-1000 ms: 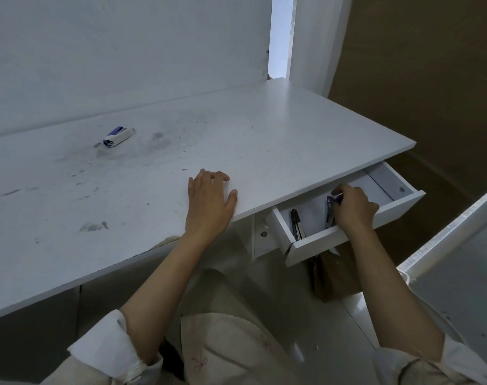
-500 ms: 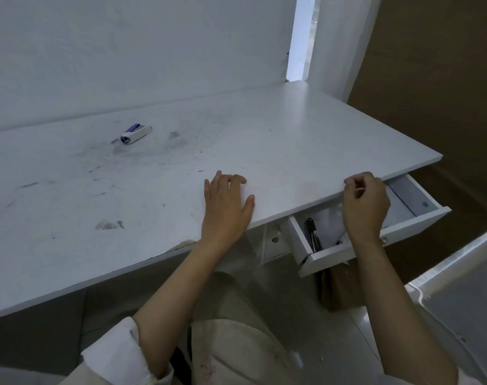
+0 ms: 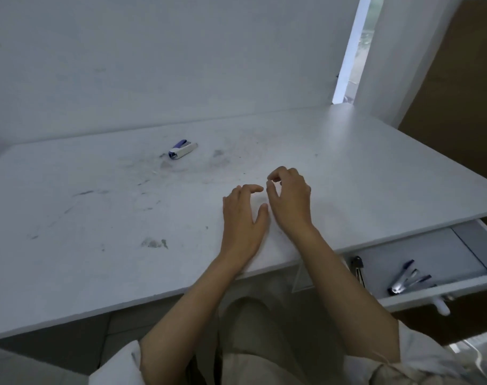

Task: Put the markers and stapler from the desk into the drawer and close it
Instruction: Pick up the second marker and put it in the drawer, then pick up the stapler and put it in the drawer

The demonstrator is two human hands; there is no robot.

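Head view: the white table [image 3: 347, 173] fills most of the frame, its top scuffed with grey smudges. The stapler [image 3: 182, 149], white with a blue-purple top, lies on its side toward the far left of the table, well apart from both hands.

The left hand [image 3: 243, 218] rests palm down near the table's front edge, fingers spread and slightly curled at the tips; its grip is loose and holds nothing. The right hand [image 3: 289, 198] sits just beside it, a little farther in, raised off the surface with the fingers curled toward the thumb; no object shows between them, so its grip is empty, part-curled and not shut. The two hands are near each other, thumbs almost touching.

At lower right the drawer [image 3: 431, 294] stands pulled out from under the table. Inside it, several markers [image 3: 410, 279] lie bunched together toward the front wall, caps pointing away to the right. A dark clip-like object [image 3: 357, 266] lies at the drawer's left end; what it is cannot be told. A small white knob [image 3: 442, 306] sticks out of the drawer front.
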